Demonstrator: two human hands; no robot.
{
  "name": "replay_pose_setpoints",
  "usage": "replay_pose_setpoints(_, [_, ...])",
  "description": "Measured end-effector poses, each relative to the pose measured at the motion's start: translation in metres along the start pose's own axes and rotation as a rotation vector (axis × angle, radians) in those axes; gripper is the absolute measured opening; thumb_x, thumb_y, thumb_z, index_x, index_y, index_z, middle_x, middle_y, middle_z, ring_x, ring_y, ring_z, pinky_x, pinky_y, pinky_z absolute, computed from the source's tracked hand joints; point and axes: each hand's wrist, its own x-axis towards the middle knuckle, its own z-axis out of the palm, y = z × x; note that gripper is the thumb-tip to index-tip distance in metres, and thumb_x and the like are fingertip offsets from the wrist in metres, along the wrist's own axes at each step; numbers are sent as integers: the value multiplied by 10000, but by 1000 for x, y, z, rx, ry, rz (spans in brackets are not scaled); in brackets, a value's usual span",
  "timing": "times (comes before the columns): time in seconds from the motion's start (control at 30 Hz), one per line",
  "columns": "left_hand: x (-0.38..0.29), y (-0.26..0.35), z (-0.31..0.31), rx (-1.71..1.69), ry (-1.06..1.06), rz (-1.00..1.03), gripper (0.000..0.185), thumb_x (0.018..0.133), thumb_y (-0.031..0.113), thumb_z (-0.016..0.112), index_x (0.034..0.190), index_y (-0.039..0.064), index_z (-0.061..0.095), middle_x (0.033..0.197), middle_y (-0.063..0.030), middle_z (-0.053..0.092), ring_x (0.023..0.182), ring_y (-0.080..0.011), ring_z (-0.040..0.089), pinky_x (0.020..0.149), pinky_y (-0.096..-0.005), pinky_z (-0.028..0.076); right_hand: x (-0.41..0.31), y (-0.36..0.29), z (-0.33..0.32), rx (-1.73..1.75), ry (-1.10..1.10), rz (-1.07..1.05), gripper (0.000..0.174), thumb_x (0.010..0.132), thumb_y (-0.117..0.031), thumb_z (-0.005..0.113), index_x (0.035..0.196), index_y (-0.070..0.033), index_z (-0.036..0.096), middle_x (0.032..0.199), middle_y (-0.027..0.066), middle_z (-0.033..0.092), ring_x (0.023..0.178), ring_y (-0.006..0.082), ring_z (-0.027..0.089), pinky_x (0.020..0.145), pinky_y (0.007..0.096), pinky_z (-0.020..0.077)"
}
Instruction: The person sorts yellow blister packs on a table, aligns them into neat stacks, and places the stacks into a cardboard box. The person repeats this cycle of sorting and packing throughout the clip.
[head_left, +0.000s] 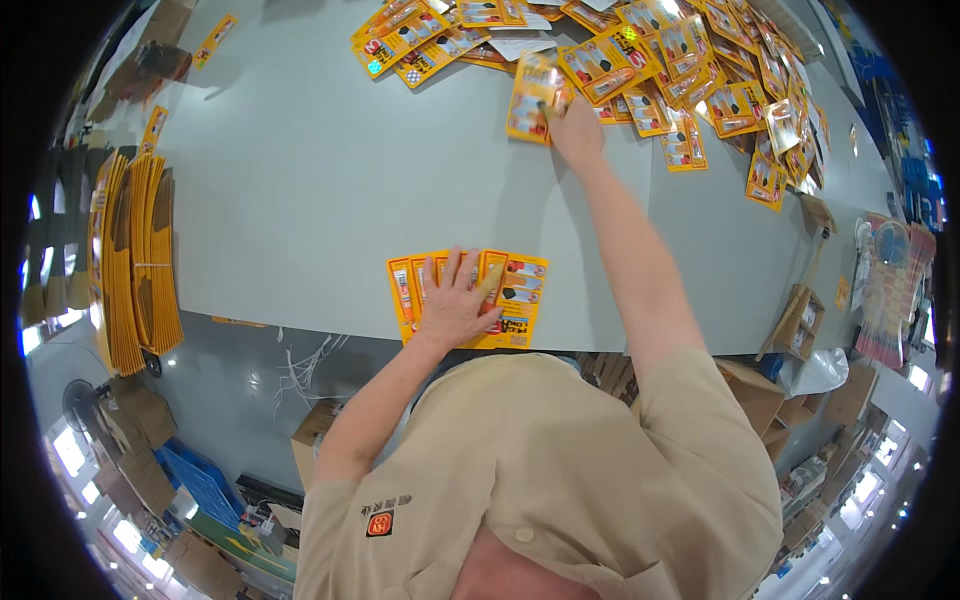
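My left hand (454, 306) lies palm down with fingers spread on a fanned row of yellow blister cards (527, 291) at the table's near edge. Each card in the row overlaps its neighbour, and orange-and-white tubes show through the clear blisters. Farther off, my right arm is stretched forward. One yellow blister card (527, 112), slightly blurred, is pinched in my right hand (580, 135). Just beyond and to the right spreads a loose heap of similar cards (686, 52), some turned white side up.
Bundled yellow cardboard sheets (139, 255) stand at the table's left edge. Single cards (215, 41) lie at the far left. A small cardboard holder (799, 319) stands at the right edge of the grey table (337, 187). Cartons (750, 390) sit below it.
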Motion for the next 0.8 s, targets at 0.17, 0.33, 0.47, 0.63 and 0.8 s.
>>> replay_pose_setpoints(0.17, [-11,-18,-8,38,50,41,705,866,580,692,1470,238,569,1575,-165,390,1495,-403,310,1159,-723,172,-95,33,-62,378,-201,-173,198,971,-218,653,1081,-62,702,1259,132,677,987,340,712,854,438,562])
replay_pose_setpoints(0.33, [-27,-54,-24,68,121,-13,750,865,576,690,1478,171,537,1561,-173,415,1485,-405,333,1154,-724,176,-238,43,-52,86,-206,-639,276,858,-57,698,1134,-62,698,1321,88,631,1171,326,628,966,427,528])
replay_pose_setpoints(0.47, [-34,-80,-22,41,99,83,792,891,591,657,1461,59,523,1556,-184,419,1485,-385,340,1174,-684,180,-319,17,-8,36,-450,-594,457,830,-183,793,1240,-38,652,1438,117,552,1322,359,519,1103,444,451])
replay_pose_setpoints(0.63, [-39,-84,-4,-12,124,100,836,923,598,619,1465,-24,480,1560,-212,415,1487,-363,344,1190,-653,184,-380,-8,11,-86,-180,-527,748,818,-249,791,1488,-93,496,1481,193,475,1434,424,371,1168,533,339])
replay_pose_setpoints(0.8, [-46,-100,-2,-8,69,1,760,932,497,633,1462,-24,470,1529,-213,448,1454,-361,382,1191,-600,225,-405,-28,22,-258,-43,-557,563,865,-132,673,1421,-125,585,1446,170,507,1382,447,418,1121,525,364])
